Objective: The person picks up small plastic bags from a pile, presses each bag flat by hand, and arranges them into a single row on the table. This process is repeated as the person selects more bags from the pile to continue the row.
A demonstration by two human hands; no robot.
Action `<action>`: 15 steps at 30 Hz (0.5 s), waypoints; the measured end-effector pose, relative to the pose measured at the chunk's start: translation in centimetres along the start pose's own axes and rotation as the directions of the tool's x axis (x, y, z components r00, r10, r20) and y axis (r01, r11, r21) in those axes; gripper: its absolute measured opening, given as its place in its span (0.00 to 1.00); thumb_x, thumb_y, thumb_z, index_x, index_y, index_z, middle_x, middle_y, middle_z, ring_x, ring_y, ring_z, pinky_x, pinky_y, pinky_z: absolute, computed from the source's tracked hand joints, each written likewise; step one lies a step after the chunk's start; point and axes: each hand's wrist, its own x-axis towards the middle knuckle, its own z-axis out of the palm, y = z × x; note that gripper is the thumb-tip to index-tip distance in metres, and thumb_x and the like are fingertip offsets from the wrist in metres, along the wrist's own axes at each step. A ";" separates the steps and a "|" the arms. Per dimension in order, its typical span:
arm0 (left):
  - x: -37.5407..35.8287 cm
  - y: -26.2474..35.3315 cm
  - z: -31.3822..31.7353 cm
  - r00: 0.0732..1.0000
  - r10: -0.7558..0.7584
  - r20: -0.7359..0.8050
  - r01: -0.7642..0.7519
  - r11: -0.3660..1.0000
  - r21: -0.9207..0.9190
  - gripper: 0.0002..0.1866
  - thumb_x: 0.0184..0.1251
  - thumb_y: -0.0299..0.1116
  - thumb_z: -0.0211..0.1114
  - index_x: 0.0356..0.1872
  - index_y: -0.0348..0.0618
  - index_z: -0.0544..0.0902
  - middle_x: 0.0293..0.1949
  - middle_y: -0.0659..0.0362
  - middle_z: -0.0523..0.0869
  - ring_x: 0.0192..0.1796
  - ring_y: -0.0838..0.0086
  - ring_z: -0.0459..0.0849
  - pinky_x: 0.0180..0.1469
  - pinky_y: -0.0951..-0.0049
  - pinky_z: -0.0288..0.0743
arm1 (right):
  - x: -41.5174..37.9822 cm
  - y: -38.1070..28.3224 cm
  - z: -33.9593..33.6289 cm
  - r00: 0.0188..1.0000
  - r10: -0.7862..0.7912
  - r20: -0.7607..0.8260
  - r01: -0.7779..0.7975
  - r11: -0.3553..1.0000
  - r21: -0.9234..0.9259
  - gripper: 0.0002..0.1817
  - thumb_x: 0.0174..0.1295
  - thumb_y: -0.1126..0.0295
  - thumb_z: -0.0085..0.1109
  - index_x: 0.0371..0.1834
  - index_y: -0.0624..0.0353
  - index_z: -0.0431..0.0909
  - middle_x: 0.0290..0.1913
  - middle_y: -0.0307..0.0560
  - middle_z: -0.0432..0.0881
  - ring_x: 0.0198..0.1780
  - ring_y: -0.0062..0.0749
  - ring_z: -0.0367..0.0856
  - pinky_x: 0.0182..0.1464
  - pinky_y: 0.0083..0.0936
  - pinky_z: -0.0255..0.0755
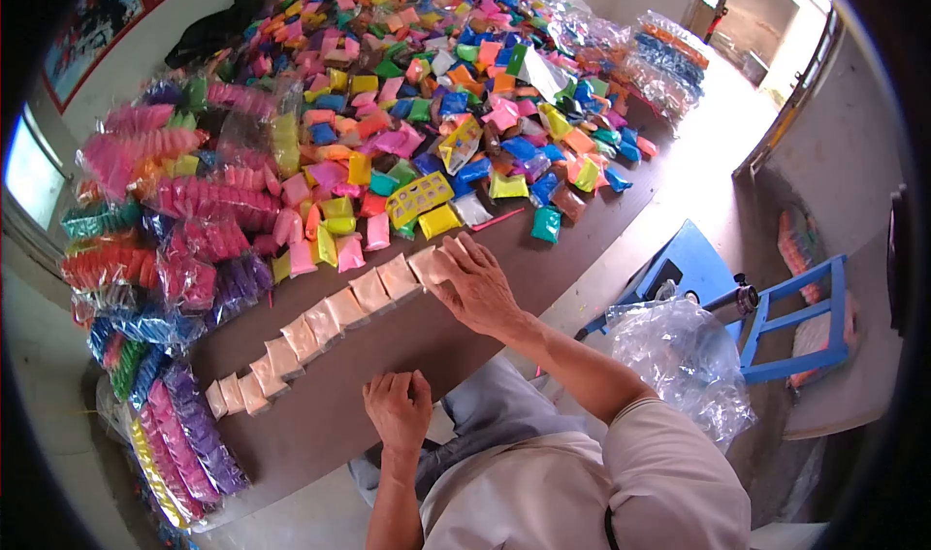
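Note:
A slanting row of several peach-coloured packets (344, 309) lies on the brown table (388, 346), each overlapping or touching its neighbour. My right hand (472, 283) rests on the packet at the row's upper right end, its fingers bent over it and covering part of it. Nearer the table's front edge, below the row, my left hand (398, 409) hangs with curled fingers and touches no packet. Whether anything is inside its curl is hidden.
A large heap of small coloured packets (388, 113) covers the table's far side. Bagged bundles (184, 210) are stacked at the left. Clear plastic bags (669, 361) lie at the right, beside a blue stool-like frame (795, 322). A doorway is at the upper right.

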 end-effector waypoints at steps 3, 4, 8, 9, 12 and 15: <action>-0.2 0.0 -0.1 1.000 -0.018 0.024 0.017 1.000 0.016 0.09 0.58 0.26 0.68 0.22 0.41 0.78 0.22 0.56 0.78 0.31 0.59 0.77 0.38 0.58 0.68 | 0.0 0.1 0.0 0.995 -0.081 0.053 0.080 0.996 0.029 0.26 0.69 0.55 0.56 0.65 0.60 0.71 0.70 0.55 0.68 0.73 0.56 0.62 0.73 0.47 0.57; -0.1 0.0 -0.1 0.998 -0.038 0.056 0.036 0.998 0.047 0.10 0.58 0.27 0.68 0.20 0.42 0.77 0.22 0.57 0.78 0.31 0.60 0.78 0.38 0.59 0.67 | 0.1 0.0 -0.4 0.995 -0.091 0.049 0.088 0.994 0.060 0.25 0.69 0.57 0.56 0.64 0.60 0.71 0.69 0.54 0.68 0.73 0.55 0.63 0.73 0.47 0.57; -0.2 -0.1 0.3 1.000 0.001 0.020 -0.002 0.998 0.061 0.10 0.58 0.27 0.68 0.20 0.42 0.76 0.22 0.57 0.78 0.31 0.59 0.78 0.37 0.58 0.68 | -0.2 0.2 -0.9 0.998 -0.030 -0.051 0.035 0.994 0.105 0.23 0.67 0.61 0.58 0.63 0.58 0.71 0.67 0.52 0.69 0.73 0.54 0.62 0.72 0.46 0.58; -0.4 -0.3 0.4 1.000 0.006 0.013 -0.007 0.999 0.052 0.10 0.58 0.27 0.67 0.21 0.43 0.76 0.22 0.57 0.78 0.30 0.59 0.78 0.37 0.58 0.68 | -0.3 0.3 -0.8 0.998 -0.023 -0.056 0.029 0.995 0.095 0.23 0.67 0.61 0.58 0.63 0.58 0.71 0.67 0.52 0.69 0.73 0.54 0.62 0.72 0.46 0.58; -0.5 -0.4 0.8 1.000 0.027 0.006 -0.027 0.998 0.065 0.10 0.59 0.27 0.67 0.21 0.43 0.76 0.22 0.56 0.78 0.29 0.58 0.77 0.37 0.57 0.67 | -0.6 0.7 -0.4 0.997 -0.078 0.024 0.076 0.992 0.101 0.21 0.66 0.61 0.60 0.60 0.56 0.72 0.66 0.52 0.68 0.73 0.52 0.62 0.72 0.45 0.58; -0.6 -0.3 0.5 0.997 -0.030 0.077 0.022 0.994 0.110 0.08 0.61 0.28 0.66 0.23 0.42 0.78 0.24 0.54 0.81 0.31 0.56 0.79 0.40 0.55 0.70 | -0.6 0.6 -0.7 0.992 -0.025 -0.123 0.033 0.998 0.057 0.24 0.62 0.59 0.63 0.58 0.58 0.73 0.65 0.51 0.70 0.73 0.53 0.61 0.73 0.46 0.56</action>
